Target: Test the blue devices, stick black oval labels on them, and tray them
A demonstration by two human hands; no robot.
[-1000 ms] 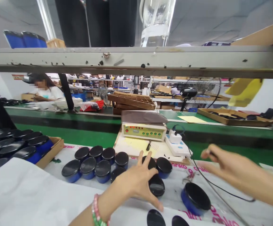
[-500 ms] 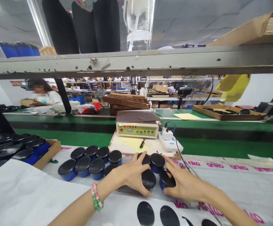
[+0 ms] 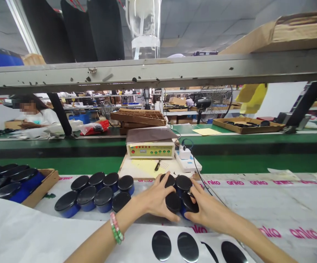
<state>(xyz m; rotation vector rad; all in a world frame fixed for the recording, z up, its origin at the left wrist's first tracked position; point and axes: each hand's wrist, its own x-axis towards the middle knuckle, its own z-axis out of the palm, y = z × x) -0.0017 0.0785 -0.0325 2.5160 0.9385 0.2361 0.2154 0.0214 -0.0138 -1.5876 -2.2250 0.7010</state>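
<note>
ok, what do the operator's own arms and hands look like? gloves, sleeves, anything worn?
No gloves on the left hand or right hand; no sleeves show on the forearms. The left wrist wears a bracelet of round beads, pink and green. No bracelet shows on the right wrist.

2 bare forearms [image 3: 96,243], pink and green beaded bracelet [image 3: 116,228]

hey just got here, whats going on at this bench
Four blue containers with black tops stand close together between a person's two hands. The left hand is spread along the group's left side, while the right hand grips the front-right container. Eight more containers stand in two rows to the left; a white sheet with black ovals lies in front.
</note>
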